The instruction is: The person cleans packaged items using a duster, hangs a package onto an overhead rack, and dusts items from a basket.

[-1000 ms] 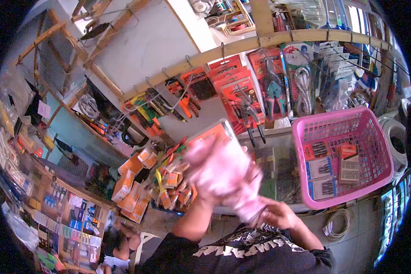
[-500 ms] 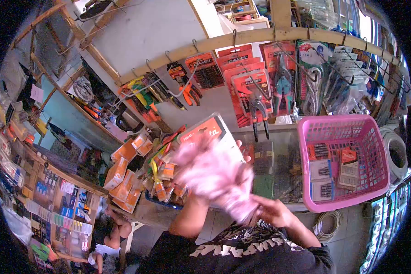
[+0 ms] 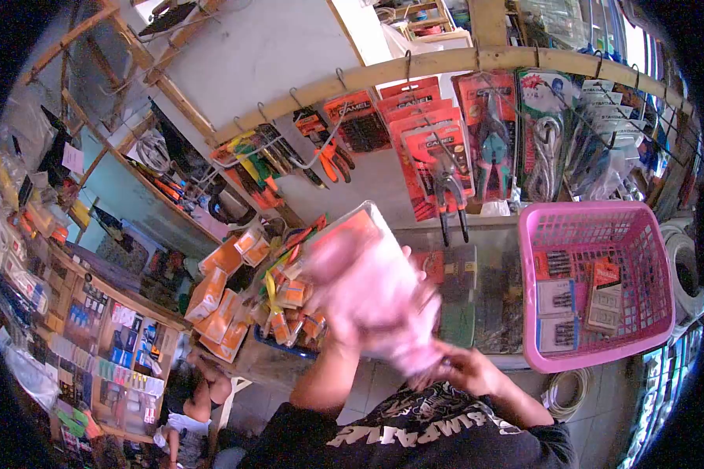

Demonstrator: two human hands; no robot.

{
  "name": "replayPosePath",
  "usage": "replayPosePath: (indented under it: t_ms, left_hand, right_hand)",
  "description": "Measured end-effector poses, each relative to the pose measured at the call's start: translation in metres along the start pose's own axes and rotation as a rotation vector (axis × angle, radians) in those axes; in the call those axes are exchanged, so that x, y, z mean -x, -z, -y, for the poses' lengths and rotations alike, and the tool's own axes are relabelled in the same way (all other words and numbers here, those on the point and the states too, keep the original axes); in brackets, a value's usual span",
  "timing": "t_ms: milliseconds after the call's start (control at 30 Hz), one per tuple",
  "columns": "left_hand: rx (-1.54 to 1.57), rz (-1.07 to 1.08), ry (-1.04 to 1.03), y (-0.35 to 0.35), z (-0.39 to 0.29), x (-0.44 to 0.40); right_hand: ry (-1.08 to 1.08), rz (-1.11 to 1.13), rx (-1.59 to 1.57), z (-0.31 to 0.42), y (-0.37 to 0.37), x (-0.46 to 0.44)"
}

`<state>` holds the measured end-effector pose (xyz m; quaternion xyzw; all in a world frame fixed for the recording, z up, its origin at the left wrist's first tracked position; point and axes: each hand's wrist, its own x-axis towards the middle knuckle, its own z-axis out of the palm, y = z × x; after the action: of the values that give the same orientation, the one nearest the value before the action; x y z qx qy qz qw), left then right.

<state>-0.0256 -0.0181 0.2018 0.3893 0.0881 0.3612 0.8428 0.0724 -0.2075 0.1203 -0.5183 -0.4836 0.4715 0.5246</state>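
A pale pink cloth [image 3: 375, 285], smeared by motion, covers most of an orange-and-white flat package [image 3: 365, 215]. My left hand [image 3: 346, 324] grips this package from below; fingertips show past its right edge, and the cloth hides much of the hand. My right hand [image 3: 469, 370] is closed on the lower end of the cloth. Just left of the package lies a pile of small orange-labelled packs [image 3: 293, 293].
At right, a pink plastic basket [image 3: 530, 313] holds several packaged items. Carded pliers [image 3: 448, 191] and other tools hang from a wooden rail [image 3: 438, 64]. Orange boxes [image 3: 207, 293] sit to the left. Another person's leg [image 3: 203, 395] shows at lower left.
The cloth has shifted over the package and now hides most of its printed front. My hands keep their holds; the whole view has shifted slightly.
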Motion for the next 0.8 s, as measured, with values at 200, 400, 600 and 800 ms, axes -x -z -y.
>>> replayPosePath:
  t_ms: [200, 400, 600, 800]
  left_hand:
    - [0.076, 0.031, -0.045, -0.008, 0.0, 0.009]
    - [0.078, 0.276, 0.005, 0.003, 0.003, 0.006]
    - [0.394, 0.227, 0.45, 0.009, 0.012, -0.017]
    - [0.282, 0.191, 0.307, 0.009, 0.011, -0.008]
  right_hand:
    - [0.027, 0.012, -0.132, -0.019, -0.002, -0.004]
    - [-0.132, -0.084, -0.093, -0.006, 0.002, 0.004]
    - [0.079, -0.044, -0.114, -0.019, -0.002, 0.004]
    - [0.204, -0.05, 0.137, -0.016, -0.005, 0.0]
